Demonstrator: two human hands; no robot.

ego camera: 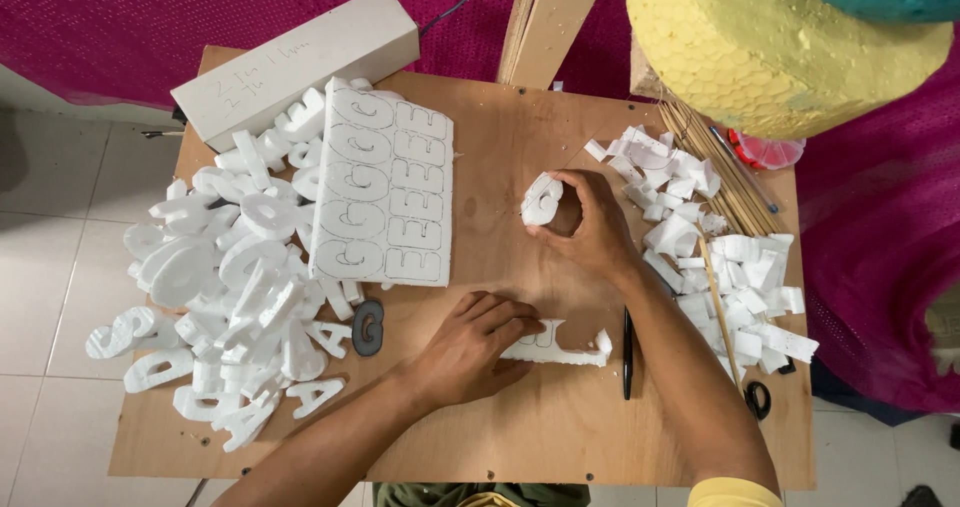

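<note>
Right hand [585, 222] pinches a cut foam letter [541, 199] mid-board. Left hand [470, 347], flat and holding nothing, presses a foam strip [565, 347] near edge (pen [628, 352] just right). Marked sheet [385, 192] left, scraps [720, 257] right.

From my seat I see only two forearms and two hands entering from the bottom edge. The left hand [470, 347] and the right hand [590, 229] are both bare: I see no glove, ring, watch or band on either. The forearms are uncovered along their whole visible length. At the lower right, on the right upper arm, I catch the edge of a yellow sleeve [735, 493]. Between the arms, at the bottom edge, a strip of olive-green garment [480, 494] shows.
</note>
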